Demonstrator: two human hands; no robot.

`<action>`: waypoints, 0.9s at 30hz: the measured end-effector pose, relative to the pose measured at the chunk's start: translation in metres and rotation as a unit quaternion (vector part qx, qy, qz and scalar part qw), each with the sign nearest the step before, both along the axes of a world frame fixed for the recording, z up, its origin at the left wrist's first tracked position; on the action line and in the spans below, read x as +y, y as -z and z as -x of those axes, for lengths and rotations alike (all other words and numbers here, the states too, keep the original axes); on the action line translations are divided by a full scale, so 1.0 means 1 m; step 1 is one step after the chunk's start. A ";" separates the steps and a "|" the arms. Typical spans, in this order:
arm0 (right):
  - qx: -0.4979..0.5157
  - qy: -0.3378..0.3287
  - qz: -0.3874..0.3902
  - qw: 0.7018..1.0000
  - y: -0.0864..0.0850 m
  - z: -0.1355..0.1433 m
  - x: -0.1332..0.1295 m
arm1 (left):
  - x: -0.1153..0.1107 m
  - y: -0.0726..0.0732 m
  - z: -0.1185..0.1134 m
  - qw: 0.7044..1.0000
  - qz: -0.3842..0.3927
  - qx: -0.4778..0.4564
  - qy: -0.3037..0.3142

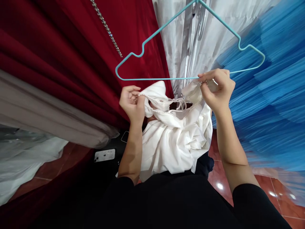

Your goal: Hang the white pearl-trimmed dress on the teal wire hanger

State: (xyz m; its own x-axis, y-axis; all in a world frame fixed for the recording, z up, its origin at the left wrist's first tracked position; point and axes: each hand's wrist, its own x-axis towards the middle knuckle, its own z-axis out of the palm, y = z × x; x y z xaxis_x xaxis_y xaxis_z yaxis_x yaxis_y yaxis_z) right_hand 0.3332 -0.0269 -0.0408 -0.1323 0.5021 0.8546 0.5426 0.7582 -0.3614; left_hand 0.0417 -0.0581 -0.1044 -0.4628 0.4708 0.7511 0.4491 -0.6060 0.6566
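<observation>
A white garment (166, 146) with beaded edging and thin ties at its opening hangs between my hands and lies over my lap. My left hand (133, 103) is closed, pinching the garment's beaded edge at its left side. On the other side, my right hand (218, 89) pinches the garment's right edge between thumb and fingers, close against the bottom bar of a light-blue hanger (157, 79). The hanger is upright above the garment, its top cut off by the frame. The garment's left part is below the bar, apart from it.
Red cloth (78, 47) with a beaded strand (107, 28) hangs at the left, blue tulle (269, 95) at the right, white fabric (219, 28) behind the hanger. A phone (105, 155) rests on a black surface at lower left. Red floor tiles (221, 178) show below.
</observation>
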 end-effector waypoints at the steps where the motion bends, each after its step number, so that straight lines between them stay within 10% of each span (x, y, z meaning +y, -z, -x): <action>1: -0.002 -0.001 0.001 1.000 0.000 -0.001 0.000 | 0.005 0.001 0.012 1.000 0.002 -0.029 -0.011; 8: 0.000 -0.001 0.029 1.000 0.004 -0.006 0.004 | 0.050 -0.060 0.070 0.986 -0.166 0.009 -0.032; 16: 0.009 0.003 0.017 1.000 0.001 0.000 -0.001 | 0.063 -0.118 0.024 0.980 -0.122 0.157 -0.006; 22: -0.014 0.023 0.031 0.999 0.004 0.000 -0.004 | 0.031 -0.123 -0.038 0.939 -0.208 0.210 0.174; 27: -0.028 0.025 0.044 0.998 0.008 -0.001 -0.002 | 0.014 -0.086 -0.088 0.944 0.011 0.276 0.181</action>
